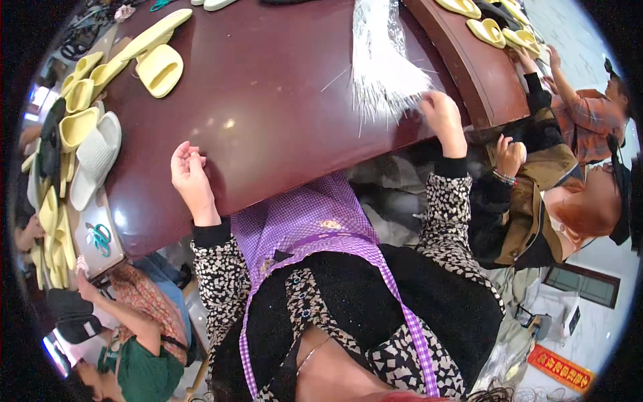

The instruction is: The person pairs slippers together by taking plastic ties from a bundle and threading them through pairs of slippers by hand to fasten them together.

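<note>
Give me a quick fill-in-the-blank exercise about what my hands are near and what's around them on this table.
1. The ____ hand is the one nearest the thin white strips.
2. Straight beyond the left hand, the nearest slipper is ____.
3. The checked apron is white and ____.
4. The scissors lie toward the ____ edge of the picture.

Missing words: right; yellow; purple; left.

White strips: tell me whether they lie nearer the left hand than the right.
No, the white strips lie close by the right hand, with the left hand farther away.
</note>
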`<state>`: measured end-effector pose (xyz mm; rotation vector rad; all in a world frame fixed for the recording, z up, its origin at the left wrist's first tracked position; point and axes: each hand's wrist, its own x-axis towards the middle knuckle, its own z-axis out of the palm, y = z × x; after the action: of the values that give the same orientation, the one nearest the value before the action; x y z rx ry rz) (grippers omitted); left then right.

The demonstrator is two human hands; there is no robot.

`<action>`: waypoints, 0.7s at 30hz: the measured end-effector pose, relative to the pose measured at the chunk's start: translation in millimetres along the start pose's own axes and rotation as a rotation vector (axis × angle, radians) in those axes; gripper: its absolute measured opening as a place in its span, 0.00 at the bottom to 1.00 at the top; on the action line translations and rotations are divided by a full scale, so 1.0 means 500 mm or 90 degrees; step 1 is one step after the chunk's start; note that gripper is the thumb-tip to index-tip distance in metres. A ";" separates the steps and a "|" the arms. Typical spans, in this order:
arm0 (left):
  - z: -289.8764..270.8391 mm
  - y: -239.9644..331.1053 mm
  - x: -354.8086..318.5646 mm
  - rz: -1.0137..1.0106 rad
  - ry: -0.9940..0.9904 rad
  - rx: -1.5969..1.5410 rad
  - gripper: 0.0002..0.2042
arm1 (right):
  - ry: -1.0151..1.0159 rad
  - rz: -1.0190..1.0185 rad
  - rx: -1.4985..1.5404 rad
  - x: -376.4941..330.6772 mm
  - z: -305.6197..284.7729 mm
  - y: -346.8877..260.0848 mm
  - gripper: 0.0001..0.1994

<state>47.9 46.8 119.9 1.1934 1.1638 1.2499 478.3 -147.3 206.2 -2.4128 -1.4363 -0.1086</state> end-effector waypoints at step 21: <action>0.040 0.010 -0.021 0.016 -0.047 0.039 0.12 | 0.068 0.045 0.075 -0.093 0.033 -0.083 0.06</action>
<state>67.6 36.0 125.8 1.2919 1.1432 1.1867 417.8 -163.1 189.6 -2.3230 -1.2724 -0.1307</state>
